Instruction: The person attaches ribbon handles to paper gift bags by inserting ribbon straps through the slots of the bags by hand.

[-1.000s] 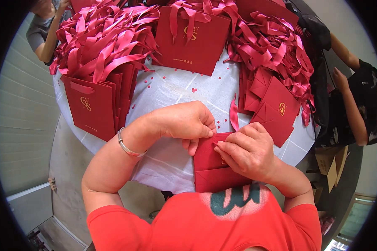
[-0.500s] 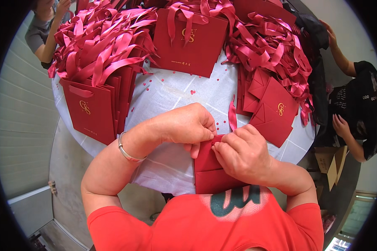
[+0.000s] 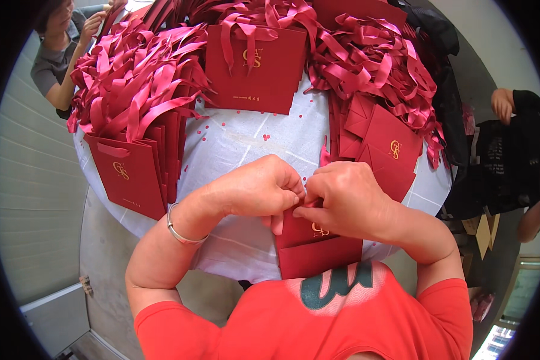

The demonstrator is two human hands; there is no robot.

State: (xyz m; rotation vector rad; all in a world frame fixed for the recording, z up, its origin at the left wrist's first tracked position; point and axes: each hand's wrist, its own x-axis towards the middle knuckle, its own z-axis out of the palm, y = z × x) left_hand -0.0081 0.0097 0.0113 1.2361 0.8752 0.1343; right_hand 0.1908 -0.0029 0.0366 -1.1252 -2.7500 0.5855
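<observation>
- Two bare hands meet just right of the frame's centre, over a small, flat-folded dark red paper bag with a gold emblem (image 3: 319, 254), which lies at the near edge of the white cloth-covered table (image 3: 246, 141).
- The left hand (image 3: 269, 189) (the one with the thin silver bangle (image 3: 176, 231) behind it) has thumb and forefinger pressed together at the bag's upper edge; I can't tell what is between them.
- The right hand (image 3: 349, 193) is curled tight, seemingly pinching a narrow pink satin ribbon (image 3: 325, 156), whose free end pokes out above the knuckles.
- From where I stand, it looks like the ribbon handle is being worked into the bag's top, as on the ribboned red bags (image 3: 125, 174) at the left of the frame.
- I'd judge the next move calls for drawing the ribbon through evenly without creasing the paper.
- Against half a second ago, the right hand sits higher and nearer the left, more of the emblem shows, and less of the ribbon's end does.
</observation>
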